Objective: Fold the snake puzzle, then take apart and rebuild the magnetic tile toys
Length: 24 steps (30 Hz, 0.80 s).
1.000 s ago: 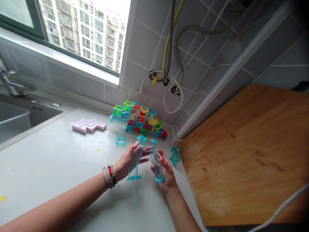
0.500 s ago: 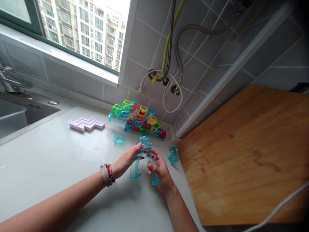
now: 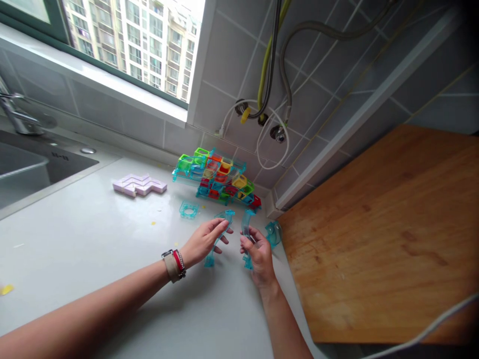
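Observation:
My left hand [image 3: 204, 242] holds a clear blue curved track piece [image 3: 210, 259], its lower end near the white counter [image 3: 86, 239]. My right hand [image 3: 259, 253] grips a second clear blue curved piece [image 3: 246, 227], held upright a little to the right. The two pieces are apart. Behind them stands a pile of coloured translucent blocks [image 3: 217, 179] against the tiled wall. A small blue square ring piece [image 3: 188, 210] lies flat in front of the pile. Another blue piece [image 3: 274, 233] lies by my right hand, at the edge of the wooden board.
A large wooden board [image 3: 381, 234] fills the right side. A pale pink zigzag block [image 3: 139, 184] lies on the counter to the left. The sink [image 3: 26, 172] and tap [image 3: 15, 117] sit at far left. Hoses and a white cable [image 3: 269, 75] hang on the wall.
The two curved pieces were touching at their tops half a second ago; now they are separated. Both hands have lowered toward the counter.

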Motion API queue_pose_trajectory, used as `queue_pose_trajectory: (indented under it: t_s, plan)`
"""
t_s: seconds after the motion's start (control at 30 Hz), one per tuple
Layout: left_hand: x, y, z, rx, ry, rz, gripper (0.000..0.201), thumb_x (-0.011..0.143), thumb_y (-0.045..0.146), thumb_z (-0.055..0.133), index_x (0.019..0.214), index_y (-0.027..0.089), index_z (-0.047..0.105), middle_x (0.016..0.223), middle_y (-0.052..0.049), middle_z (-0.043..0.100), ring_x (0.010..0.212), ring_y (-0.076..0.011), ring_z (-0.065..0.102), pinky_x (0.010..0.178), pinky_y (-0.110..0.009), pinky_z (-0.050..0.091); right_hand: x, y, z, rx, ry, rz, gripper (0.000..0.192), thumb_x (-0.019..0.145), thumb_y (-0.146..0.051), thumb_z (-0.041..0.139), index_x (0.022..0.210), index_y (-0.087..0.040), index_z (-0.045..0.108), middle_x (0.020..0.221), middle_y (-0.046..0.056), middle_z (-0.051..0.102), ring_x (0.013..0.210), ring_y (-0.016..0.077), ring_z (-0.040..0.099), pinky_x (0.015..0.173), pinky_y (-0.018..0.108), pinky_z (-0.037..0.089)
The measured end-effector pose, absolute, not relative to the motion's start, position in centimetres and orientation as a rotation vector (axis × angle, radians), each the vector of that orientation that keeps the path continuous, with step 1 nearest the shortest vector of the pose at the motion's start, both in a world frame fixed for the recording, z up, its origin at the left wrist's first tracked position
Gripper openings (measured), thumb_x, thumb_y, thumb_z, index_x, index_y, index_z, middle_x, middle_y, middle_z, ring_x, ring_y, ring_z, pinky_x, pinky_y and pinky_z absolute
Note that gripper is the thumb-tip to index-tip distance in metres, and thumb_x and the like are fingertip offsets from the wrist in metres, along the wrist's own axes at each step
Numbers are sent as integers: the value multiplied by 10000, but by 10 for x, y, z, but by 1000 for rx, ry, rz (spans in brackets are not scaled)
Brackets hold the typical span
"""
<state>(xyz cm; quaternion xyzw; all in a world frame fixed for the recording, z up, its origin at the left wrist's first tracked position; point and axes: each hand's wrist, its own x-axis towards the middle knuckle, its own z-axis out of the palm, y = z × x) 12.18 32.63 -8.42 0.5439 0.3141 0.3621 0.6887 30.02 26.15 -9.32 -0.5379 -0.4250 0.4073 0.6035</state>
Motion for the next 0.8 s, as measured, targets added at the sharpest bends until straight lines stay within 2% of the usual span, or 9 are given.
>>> queue_pose_trajectory:
  t_s: [0.23, 0.43, 0.67, 0.8]
  plan:
    - [121, 327, -84, 1211, 698, 839, 546, 908, 649, 558, 1120, 150, 624, 1152, -151, 677, 839, -214, 676, 577, -286, 557, 296, 260, -92, -1228, -1000, 968, 417, 766, -394, 818, 1123, -200, 724, 1025, 59, 703, 779, 144, 594, 620, 239, 492]
    - [121, 326, -83, 1108, 684, 849, 572, 910, 671, 539, 1107, 139, 615, 1148, -163, 671, 824, -213, 673, 584, -300, 569, 296, 261, -85, -1068, -715, 1129, 293, 828, -373, 777, 1093, -254, 742, 1128, 38, 736, 932, 151, 652, 833, 284, 537]
    - [122, 325, -80, 1033, 713, 854, 560, 908, 658, 562, 1103, 137, 621, 1118, -158, 680, 815, -214, 682, 607, -320, 588, 300, 263, -84, -1029, -599, 1121, 285, 877, -421, 738, 1097, -239, 736, 1145, 63, 762, 914, 170, 694, 817, 317, 556]
    - [120, 325, -78, 947, 706, 780, 590, 911, 660, 552, 1171, 135, 627, 1159, -171, 674, 803, -227, 696, 601, -350, 608, 300, 262, -84, -1039, -583, 1136, 313, 881, -448, 726, 1121, -248, 723, 1197, 70, 747, 943, 188, 694, 833, 357, 562]
